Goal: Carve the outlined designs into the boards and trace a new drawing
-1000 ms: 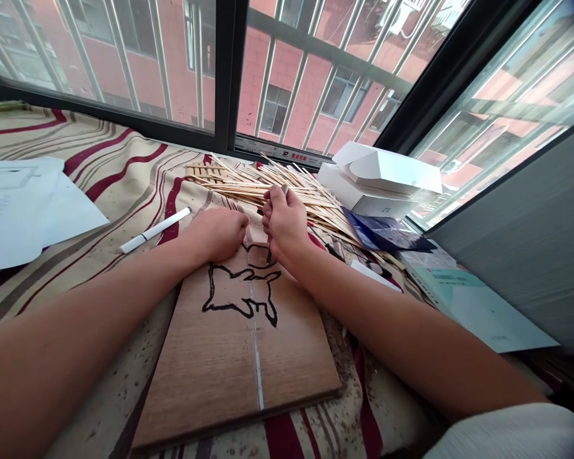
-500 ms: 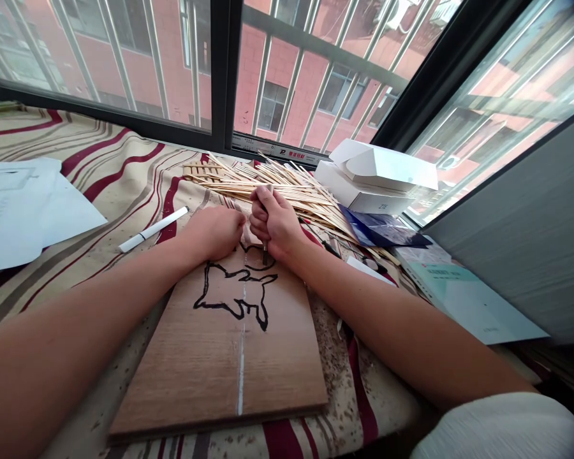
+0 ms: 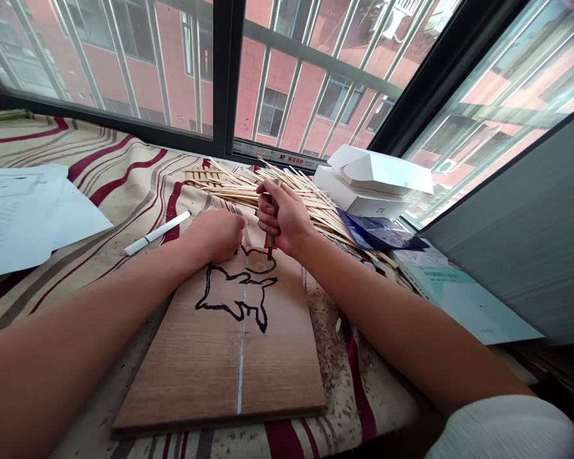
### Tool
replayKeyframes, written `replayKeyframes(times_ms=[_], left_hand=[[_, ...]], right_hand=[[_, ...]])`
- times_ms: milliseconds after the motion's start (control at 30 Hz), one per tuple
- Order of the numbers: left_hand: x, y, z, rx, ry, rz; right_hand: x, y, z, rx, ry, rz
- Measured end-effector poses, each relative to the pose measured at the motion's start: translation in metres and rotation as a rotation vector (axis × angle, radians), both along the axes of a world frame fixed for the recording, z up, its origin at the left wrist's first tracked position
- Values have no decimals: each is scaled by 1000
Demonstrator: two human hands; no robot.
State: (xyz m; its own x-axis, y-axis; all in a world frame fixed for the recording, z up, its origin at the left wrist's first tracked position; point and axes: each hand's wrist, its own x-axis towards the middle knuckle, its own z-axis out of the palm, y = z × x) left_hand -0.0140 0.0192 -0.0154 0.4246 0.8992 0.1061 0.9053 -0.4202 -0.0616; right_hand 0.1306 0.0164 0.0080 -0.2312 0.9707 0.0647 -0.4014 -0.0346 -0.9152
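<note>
Right hand (image 3: 284,217): fingers (image 3: 266,205) clamped around a slim tool (image 3: 270,245), long axis pointing down, tip at the board.
Left hand (image 3: 217,234): fingers curled together, resting just left of the tool on a wood-grain board (image 3: 277,376).
Black outline (image 3: 234,293): just below the tool's tip, nearer the right hand.
Wooden sticks (image 3: 287,191): heaped just beyond the fingers.

Window, black metal frame (image 3: 222,70), corner pair, with pale metal security bars (image 3: 316,54) outside. Beyond: pink-red brick apartment block (image 3: 172,76), air-conditioner unit (image 3: 387,19) mounted high. Right: grey wall panel (image 3: 507,248). Below window: cream cloth with red stripes (image 3: 124,159). Light: bright daylight.
</note>
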Motion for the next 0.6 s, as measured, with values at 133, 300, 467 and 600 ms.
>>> replayKeyframes(times_ms=[133, 300, 467, 600], left_hand=[[-3, 2, -2, 59, 29, -19], [-5, 4, -4, 59, 55, -27], [-6, 0, 0, 42, 77, -22], [-8, 3, -6, 26, -50, -69]], right_hand=[[-1, -5, 2, 94, -14, 133], [-7, -11, 2, 126, -37, 165], [-10, -12, -1, 212, -54, 199], [-15, -15, -5, 323, -59, 208]])
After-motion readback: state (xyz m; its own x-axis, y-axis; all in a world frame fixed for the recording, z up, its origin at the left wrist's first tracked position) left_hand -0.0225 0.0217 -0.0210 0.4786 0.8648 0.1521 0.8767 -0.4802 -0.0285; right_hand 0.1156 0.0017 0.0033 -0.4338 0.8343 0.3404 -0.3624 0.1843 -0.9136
